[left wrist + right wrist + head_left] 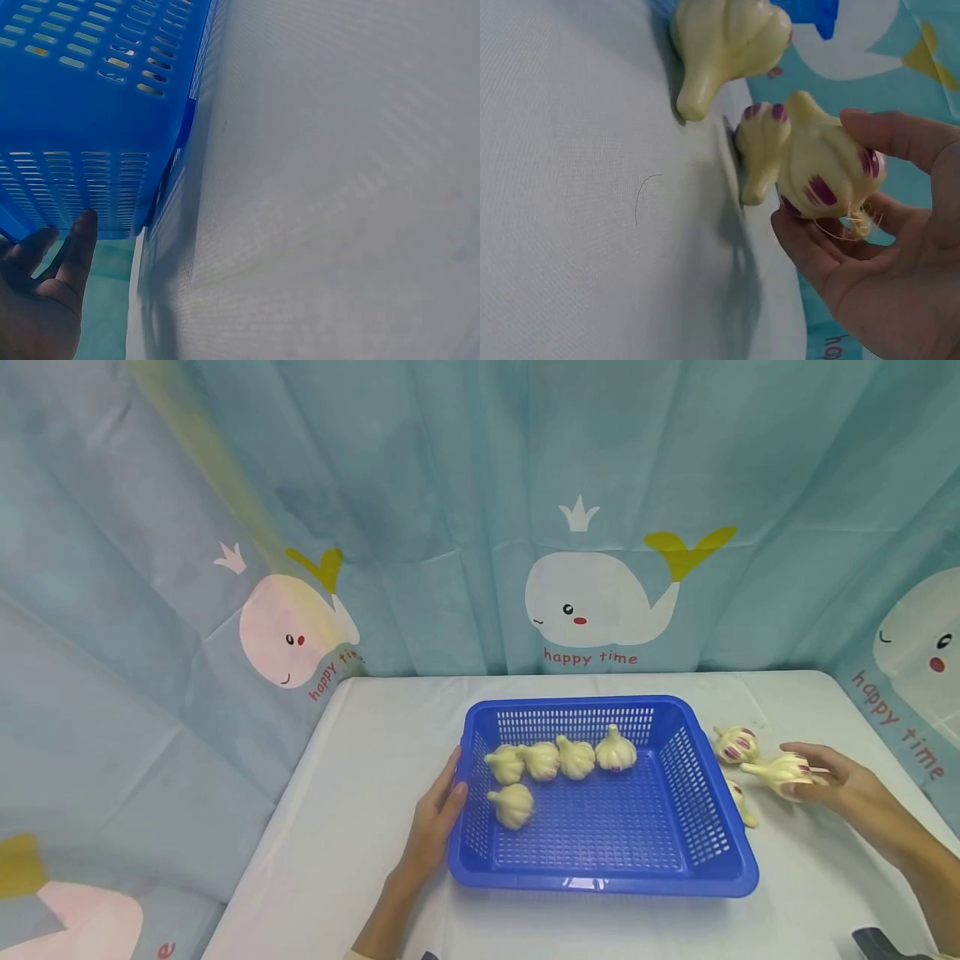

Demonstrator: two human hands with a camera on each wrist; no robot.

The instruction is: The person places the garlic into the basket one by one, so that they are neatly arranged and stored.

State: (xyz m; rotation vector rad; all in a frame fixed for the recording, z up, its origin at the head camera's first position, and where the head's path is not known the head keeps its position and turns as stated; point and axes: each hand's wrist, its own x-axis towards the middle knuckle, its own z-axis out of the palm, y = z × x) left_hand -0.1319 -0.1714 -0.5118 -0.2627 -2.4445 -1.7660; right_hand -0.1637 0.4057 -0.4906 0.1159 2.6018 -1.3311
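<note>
My right hand pinches a garlic bulb with purple marks between thumb and fingers, right of the blue basket. In the right wrist view the held bulb shows a tuft of roots towards the palm. A second purple-marked bulb and a third bulb, partly hidden by the rim, lie beside the basket's right wall. At the basket's left side rests my left hand, and its nearly straight fingers touch the outer wall. Inside, several pale garlic bulbs form a back row, with one bulb in front at the left.
A white cloth covers the table. Behind and at the sides hangs a teal curtain printed with whales. A dark object shows at the bottom right edge. One thin hair lies on the cloth.
</note>
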